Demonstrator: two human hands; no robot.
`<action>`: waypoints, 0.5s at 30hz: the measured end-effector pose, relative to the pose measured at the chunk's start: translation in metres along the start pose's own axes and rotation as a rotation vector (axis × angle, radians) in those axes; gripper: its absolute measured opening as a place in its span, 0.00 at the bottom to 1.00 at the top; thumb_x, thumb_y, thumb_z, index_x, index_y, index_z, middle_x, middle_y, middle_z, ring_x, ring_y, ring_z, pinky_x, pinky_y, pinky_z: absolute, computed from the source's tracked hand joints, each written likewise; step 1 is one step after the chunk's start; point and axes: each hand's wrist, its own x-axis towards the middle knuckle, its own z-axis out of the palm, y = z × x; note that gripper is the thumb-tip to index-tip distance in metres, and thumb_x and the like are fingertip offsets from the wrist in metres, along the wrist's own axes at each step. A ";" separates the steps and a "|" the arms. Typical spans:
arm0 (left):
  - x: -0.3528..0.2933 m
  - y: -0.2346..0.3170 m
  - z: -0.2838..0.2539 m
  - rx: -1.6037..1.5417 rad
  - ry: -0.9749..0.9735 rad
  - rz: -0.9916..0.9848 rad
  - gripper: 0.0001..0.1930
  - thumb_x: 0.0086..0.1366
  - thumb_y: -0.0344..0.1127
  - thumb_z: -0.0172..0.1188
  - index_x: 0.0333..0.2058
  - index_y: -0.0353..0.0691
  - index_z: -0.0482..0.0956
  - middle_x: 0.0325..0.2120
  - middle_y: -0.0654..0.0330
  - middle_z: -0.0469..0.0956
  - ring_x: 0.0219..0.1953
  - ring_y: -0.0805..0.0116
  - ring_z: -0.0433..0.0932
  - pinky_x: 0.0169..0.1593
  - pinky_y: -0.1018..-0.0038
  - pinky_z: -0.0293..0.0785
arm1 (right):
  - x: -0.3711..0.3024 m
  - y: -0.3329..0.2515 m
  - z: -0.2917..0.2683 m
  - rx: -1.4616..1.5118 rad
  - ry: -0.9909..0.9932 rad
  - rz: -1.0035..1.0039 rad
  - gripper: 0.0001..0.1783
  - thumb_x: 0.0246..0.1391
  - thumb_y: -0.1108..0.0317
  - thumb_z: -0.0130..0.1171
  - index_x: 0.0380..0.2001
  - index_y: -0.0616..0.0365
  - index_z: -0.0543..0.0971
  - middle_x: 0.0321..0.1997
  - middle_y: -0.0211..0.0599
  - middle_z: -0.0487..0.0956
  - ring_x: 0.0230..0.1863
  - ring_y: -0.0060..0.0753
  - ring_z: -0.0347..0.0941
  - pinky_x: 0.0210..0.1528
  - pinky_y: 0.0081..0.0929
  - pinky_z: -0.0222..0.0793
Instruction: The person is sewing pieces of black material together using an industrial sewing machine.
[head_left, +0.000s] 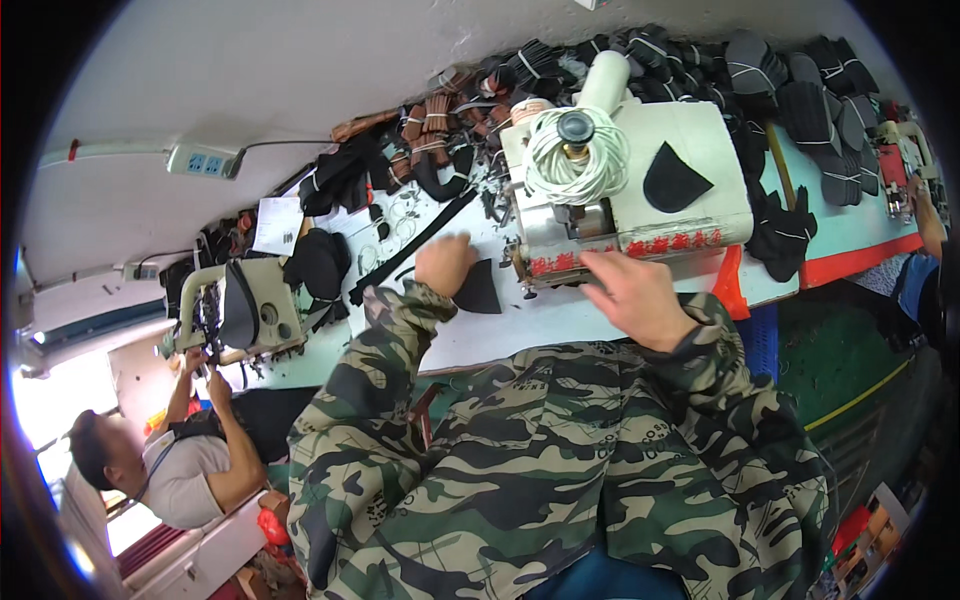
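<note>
My left hand (445, 264) is over the white tabletop with its fingers curled in, beside a black flat cut piece (480, 288). Its edge meets that piece, but the fingertips are hidden, so I cannot make out what they grip. My right hand (640, 300) is at the front edge of a white bench machine (700, 130), fingers stretched left and thumb apart, with nothing visible in it. A second black cut piece (675, 180), pointed at one end, lies on top of the machine. A coil of white cord (575, 160) sits around its knob.
Bundles of black pieces (755, 65) and brown strips (428, 130) pile up behind the machine. A long black strip (415, 245) lies to the left. Another person (190, 460) works at a sewing machine (240, 310) on the left; another person's arm (930, 220) shows far right.
</note>
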 end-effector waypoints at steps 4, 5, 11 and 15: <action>-0.038 -0.002 0.023 -0.054 -0.162 -0.166 0.14 0.48 0.39 0.60 0.34 0.44 0.71 0.33 0.56 0.72 0.30 0.52 0.75 0.30 0.61 0.71 | -0.011 0.007 0.001 0.411 0.120 0.241 0.15 0.44 0.68 0.59 0.37 0.59 0.73 0.29 0.38 0.76 0.23 0.33 0.73 0.25 0.26 0.67; -0.041 -0.002 0.026 -0.082 -0.104 -0.186 0.14 0.49 0.39 0.59 0.35 0.44 0.70 0.34 0.55 0.72 0.29 0.52 0.75 0.29 0.60 0.71 | -0.013 0.005 0.002 0.415 0.119 0.242 0.15 0.44 0.68 0.59 0.37 0.59 0.73 0.29 0.38 0.76 0.23 0.33 0.73 0.25 0.26 0.67; -0.044 0.000 0.020 -0.253 -0.104 -0.236 0.12 0.47 0.37 0.60 0.29 0.39 0.72 0.26 0.53 0.73 0.29 0.51 0.75 0.32 0.61 0.71 | -0.017 0.001 0.010 0.711 -0.015 0.373 0.11 0.44 0.71 0.57 0.33 0.61 0.76 0.31 0.40 0.77 0.25 0.29 0.74 0.29 0.24 0.68; -0.012 0.044 -0.069 -0.817 -1.020 -0.015 0.08 0.55 0.30 0.54 0.33 0.33 0.74 0.18 0.59 0.75 0.15 0.70 0.73 0.20 0.78 0.69 | -0.019 0.003 0.030 0.760 0.076 -0.094 0.09 0.41 0.71 0.59 0.31 0.58 0.77 0.30 0.42 0.78 0.31 0.32 0.76 0.33 0.22 0.70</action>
